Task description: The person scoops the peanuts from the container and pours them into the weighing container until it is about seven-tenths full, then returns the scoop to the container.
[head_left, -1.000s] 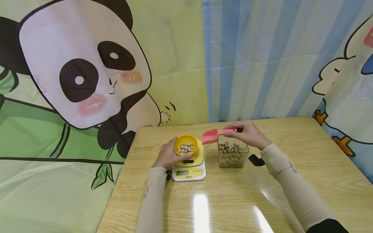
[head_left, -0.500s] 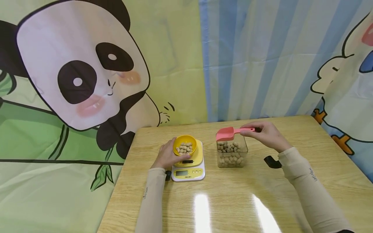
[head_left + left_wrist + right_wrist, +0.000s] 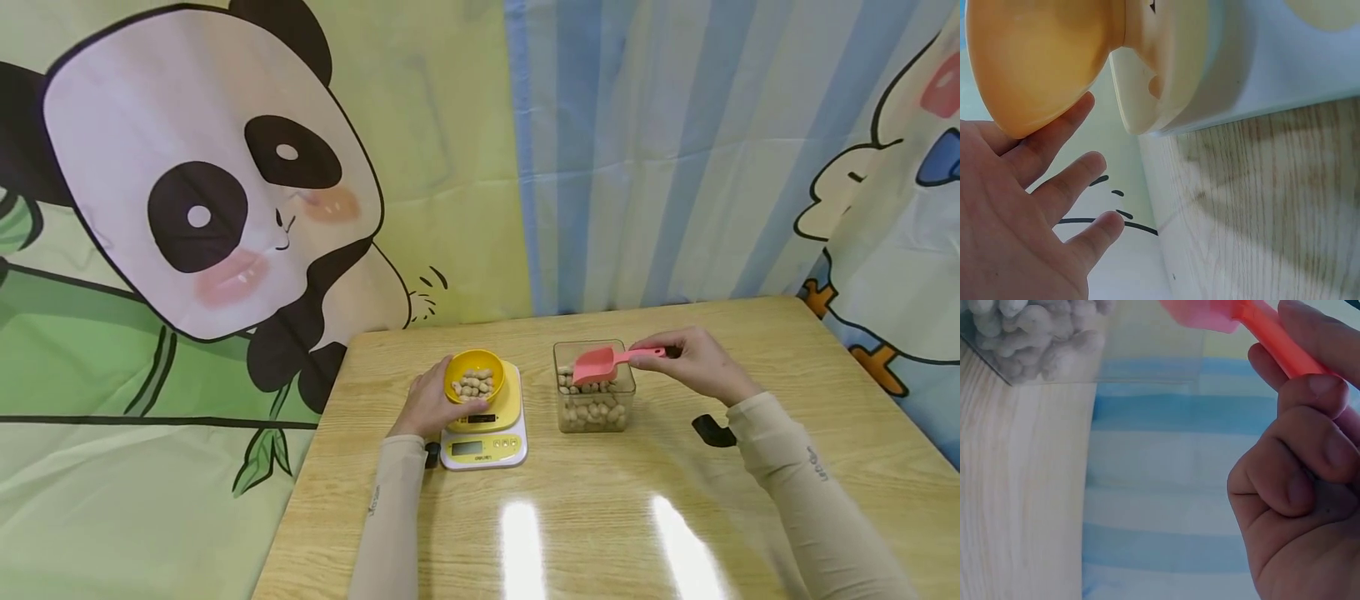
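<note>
A yellow bowl (image 3: 474, 363) with peanuts in their shells (image 3: 477, 383) stands on a yellow-and-white kitchen scale (image 3: 487, 448). My left hand (image 3: 431, 404) holds the bowl from the left, thumb along its near side and fingers at its far-left wall; in the left wrist view the other fingers are spread apart. Between thumb and fingers my right hand (image 3: 693, 362) grips the handle of a pink scoop (image 3: 595, 365). The scoop's head is at the mouth of a clear container (image 3: 596, 408), just above the peanuts; whether it touches them, I cannot tell.
Both things stand on a wooden table (image 3: 600, 517), the container right of the scale with a gap between. Behind the table hangs a printed cloth (image 3: 435, 167) with a panda and blue stripes. A black strap end (image 3: 712, 432) hangs at the right wrist.
My right hand has moved right with the scoop, from between bowl and container to over the container, then down into its mouth. The left hand stays at the bowl.
</note>
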Available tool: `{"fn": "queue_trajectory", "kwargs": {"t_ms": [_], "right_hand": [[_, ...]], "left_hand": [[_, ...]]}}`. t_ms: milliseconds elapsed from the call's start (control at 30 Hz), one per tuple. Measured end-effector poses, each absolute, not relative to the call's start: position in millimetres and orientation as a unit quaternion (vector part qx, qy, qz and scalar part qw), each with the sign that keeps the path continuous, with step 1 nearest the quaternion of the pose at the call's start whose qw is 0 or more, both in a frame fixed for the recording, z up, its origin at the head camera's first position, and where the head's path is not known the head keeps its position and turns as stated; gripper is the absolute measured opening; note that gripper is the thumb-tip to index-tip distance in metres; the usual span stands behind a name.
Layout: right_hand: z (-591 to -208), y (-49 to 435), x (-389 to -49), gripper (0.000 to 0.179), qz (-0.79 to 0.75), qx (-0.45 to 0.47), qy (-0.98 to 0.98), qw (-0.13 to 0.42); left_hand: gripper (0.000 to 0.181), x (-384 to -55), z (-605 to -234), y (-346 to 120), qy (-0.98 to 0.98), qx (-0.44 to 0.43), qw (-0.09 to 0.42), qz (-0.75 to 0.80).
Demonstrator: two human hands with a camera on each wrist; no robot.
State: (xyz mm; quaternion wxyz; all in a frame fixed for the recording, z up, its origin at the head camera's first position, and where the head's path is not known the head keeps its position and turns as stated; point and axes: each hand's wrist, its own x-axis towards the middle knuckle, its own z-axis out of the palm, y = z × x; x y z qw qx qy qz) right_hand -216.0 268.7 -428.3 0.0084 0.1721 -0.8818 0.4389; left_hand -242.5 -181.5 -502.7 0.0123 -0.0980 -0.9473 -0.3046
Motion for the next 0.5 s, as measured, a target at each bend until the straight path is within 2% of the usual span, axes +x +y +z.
{"fn": "queue_trajectory", "kwargs": {"t_ms": [300,500], "right_hand": [[-448,250,-223,0.027,0.414,0.208,-0.886,0.013],[-452,249,-224,0.035,0.405,0.198,-0.893,0.014]], "left_hand": [[0.110,-241,-507,-181,-0.943,-0.109,0.019,-0.313],[0.107,-243,-503,-182,-0.944,-0.112,0.022,-0.309]]}}
